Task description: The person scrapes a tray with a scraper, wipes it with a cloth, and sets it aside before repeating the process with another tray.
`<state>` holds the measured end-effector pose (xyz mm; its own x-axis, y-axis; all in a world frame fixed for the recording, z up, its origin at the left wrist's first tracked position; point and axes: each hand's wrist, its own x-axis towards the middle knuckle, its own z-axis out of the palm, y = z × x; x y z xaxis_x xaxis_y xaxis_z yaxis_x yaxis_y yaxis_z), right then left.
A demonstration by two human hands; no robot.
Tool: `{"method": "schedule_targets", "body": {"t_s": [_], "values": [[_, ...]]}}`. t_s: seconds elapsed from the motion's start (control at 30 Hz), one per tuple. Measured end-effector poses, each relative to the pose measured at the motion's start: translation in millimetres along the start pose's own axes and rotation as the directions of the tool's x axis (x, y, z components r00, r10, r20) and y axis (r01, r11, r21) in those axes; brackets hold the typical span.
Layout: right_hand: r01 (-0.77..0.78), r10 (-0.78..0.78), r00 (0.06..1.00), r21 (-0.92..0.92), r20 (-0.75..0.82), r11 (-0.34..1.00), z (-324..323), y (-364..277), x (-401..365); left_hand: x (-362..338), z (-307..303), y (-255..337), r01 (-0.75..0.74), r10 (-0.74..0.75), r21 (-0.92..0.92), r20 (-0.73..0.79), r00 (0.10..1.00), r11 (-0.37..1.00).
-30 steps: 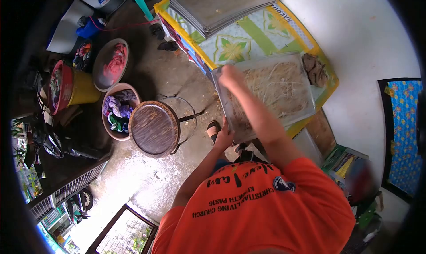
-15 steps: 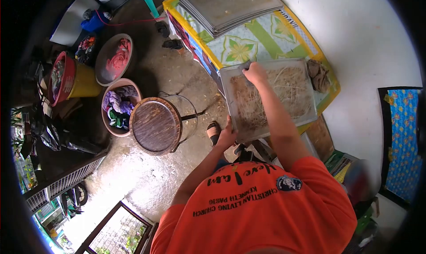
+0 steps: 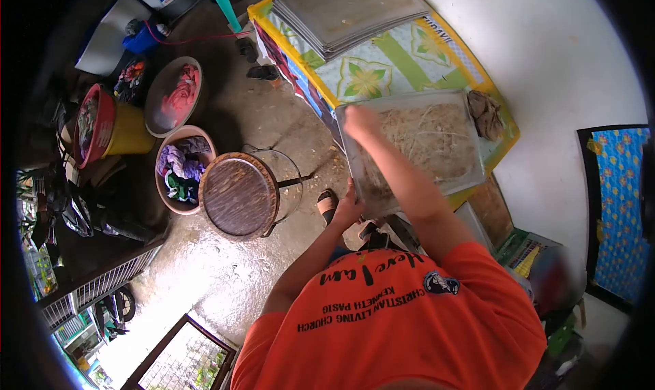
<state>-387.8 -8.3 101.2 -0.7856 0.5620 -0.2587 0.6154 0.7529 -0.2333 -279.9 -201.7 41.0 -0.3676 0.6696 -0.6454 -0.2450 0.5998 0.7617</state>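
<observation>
A shallow grey metal tray (image 3: pixel 479 155), its bottom covered in pale brown residue and streaks, lies at the near end of the table. My left hand (image 3: pixel 350 206) grips the tray's left side close to my body, with a finger along the rim. At the tray's upper left corner, my right hand (image 3: pixel 360 123) is closed in a fist and smeared by motion. Whatever it holds is hidden now; a small dark grey flat thing showed there earlier. A crumpled brown cloth (image 3: pixel 486 114) rests against the tray's right edge.
A stack of flat grey trays (image 3: pixel 355 11) sits farther up the table with its patterned cover (image 3: pixel 365 80). A round wooden stool (image 3: pixel 239 196) stands left, near a pink basin (image 3: pixel 183 168) of laundry and a basin (image 3: pixel 174 97) of red clothes. A white wall (image 3: pixel 546 56) borders the right.
My right hand has moved left across the tray to its upper left corner, and the dark grey thing is no longer visible. My left hand stays on the tray's side.
</observation>
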Motion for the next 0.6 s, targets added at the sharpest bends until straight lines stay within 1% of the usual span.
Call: {"method": "schedule_targets", "body": {"t_s": [0.03, 0.13, 0.23, 0.27, 0.37, 0.43, 0.5, 0.53, 0.6], "values": [[0.047, -0.047, 0.999, -0.026, 0.015, 0.999, 0.7, -6.4, -5.3, 1.0, 0.8, -1.8, -0.008, 0.008, 0.002, -0.003, 1.0, 1.0], [-0.035, 0.036, 0.999, 0.064, -0.011, 0.997, 3.0, 21.7, 9.7, 3.5, 2.9, -9.7, -0.034, 0.034, -0.054, 0.005, 0.999, 0.998], [-0.044, 0.046, 0.999, 0.082, -0.024, 0.996, -18.3, 33.5, 11.7, 0.3, -0.2, -2.4, -0.04, 0.04, -0.024, 0.004, 0.999, 0.999], [0.025, -0.025, 0.999, 0.029, 0.024, 0.999, -24.6, 27.6, 8.3, -0.7, -1.4, -0.8, -0.035, 0.035, -0.022, 0.003, 0.999, 0.999], [0.129, -0.132, 0.989, -0.055, -0.062, 0.99, 6.6, 18.0, 11.7, 0.7, -0.2, 0.4, -0.031, 0.031, 0.003, -0.008, 0.999, 1.0], [0.002, -0.002, 1.0, 0.026, 0.013, 1.0, -8.7, 20.9, 8.7, 2.3, 1.5, -1.4, -0.033, 0.035, 0.052, -0.027, 0.999, 0.998], [-0.137, 0.13, 0.988, 0.09, 0.078, 0.986, -29.8, 37.8, 9.5, -0.5, 1.7, -0.6, -0.03, 0.03, -0.004, -0.015, 0.999, 1.0], [-0.152, 0.147, 0.988, 0.136, 0.045, 0.979, -35.6, 46.0, 10.8, -2.9, 0.5, 2.0, -0.029, 0.029, -0.033, -0.012, 1.0, 0.999], [-0.154, 0.153, 0.987, 0.034, 0.037, 0.987, -34.0, 42.4, 12.9, -5.2, -2.7, 10.2, -0.042, 0.042, -0.002, -0.013, 0.999, 0.999]]}}
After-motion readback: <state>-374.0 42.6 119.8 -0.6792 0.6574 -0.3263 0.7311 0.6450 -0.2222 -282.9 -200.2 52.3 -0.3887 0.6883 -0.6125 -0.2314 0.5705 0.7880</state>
